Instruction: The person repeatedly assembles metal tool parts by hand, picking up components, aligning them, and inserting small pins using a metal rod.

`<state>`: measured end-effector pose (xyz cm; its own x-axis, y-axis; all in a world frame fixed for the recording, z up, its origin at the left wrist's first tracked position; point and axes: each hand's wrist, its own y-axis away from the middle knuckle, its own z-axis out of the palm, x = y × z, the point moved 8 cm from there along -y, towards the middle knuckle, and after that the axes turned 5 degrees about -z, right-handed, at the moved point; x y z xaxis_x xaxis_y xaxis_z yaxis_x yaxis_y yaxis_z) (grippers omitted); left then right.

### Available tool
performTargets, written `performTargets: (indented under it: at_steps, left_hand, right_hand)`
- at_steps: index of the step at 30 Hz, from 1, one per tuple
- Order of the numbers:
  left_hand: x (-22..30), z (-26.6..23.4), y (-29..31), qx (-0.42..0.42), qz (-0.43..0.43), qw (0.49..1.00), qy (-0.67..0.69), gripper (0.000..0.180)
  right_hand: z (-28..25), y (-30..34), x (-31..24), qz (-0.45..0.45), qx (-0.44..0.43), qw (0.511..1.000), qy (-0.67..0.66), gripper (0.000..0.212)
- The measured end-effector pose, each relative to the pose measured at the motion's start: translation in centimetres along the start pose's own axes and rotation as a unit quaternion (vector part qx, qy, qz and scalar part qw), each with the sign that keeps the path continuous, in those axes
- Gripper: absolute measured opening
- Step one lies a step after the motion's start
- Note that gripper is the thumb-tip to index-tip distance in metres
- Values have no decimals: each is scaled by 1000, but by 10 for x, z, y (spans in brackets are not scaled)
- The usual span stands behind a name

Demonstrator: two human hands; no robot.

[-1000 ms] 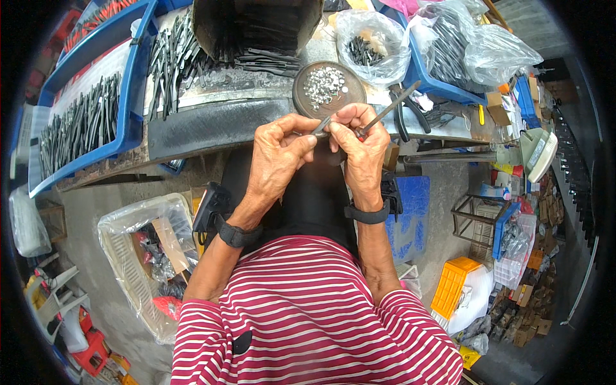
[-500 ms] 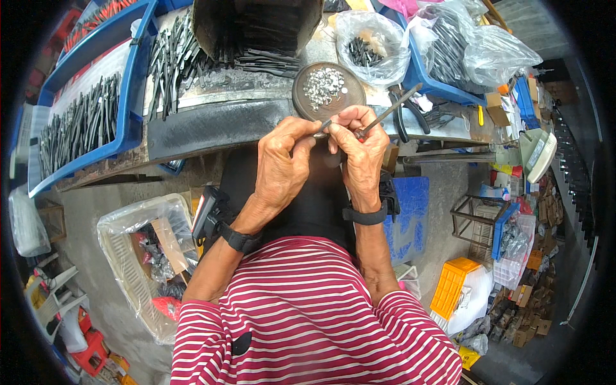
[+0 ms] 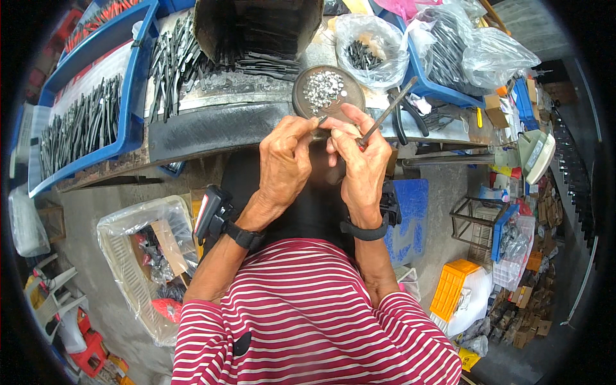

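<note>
Between thumb and fingertips my left hand [image 3: 284, 157] pinches a small dark piece [image 3: 322, 120], mostly covered by the fingers. Close beside it, my right hand [image 3: 364, 159] is closed around a screwdriver-like tool [image 3: 389, 114]; a bit of red shows at its grip, and its long metal shaft slants up and to the right. The right fingertips reach toward the small piece; whether they touch it I cannot tell. Just beyond both hands, a round brown dish [image 3: 299, 96] holds a heap of small shiny metal parts [image 3: 323, 88].
Long dark metal strips fill a blue tray [image 3: 136, 119] at left and lie across the bench [image 3: 269, 91]. A clear bag [image 3: 398, 70] of dark pieces, black-handled pliers [image 3: 398, 119] and a blue crate [image 3: 443, 93] stand at right. A plastic-lined basket [image 3: 119, 250] sits on the floor.
The right index finger has lifted toward the dish, and the tool's shaft has tilted up slightly. The small piece has shifted a little upward in the left fingertips.
</note>
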<state>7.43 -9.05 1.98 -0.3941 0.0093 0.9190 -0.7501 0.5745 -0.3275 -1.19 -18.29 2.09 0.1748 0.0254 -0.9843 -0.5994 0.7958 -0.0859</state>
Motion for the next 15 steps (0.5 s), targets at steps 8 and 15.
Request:
performTargets:
  at_steps: [8,15]
  left_hand:
    - [-24,11,1,-70,-189,961,191,17]
    - [-25,11,3,-92,-246,918,297,15]
  right_hand:
    - [4,-4,-8,-10,-35,998,41,35]
    - [-13,-30,-6,-10,-44,994,99,28]
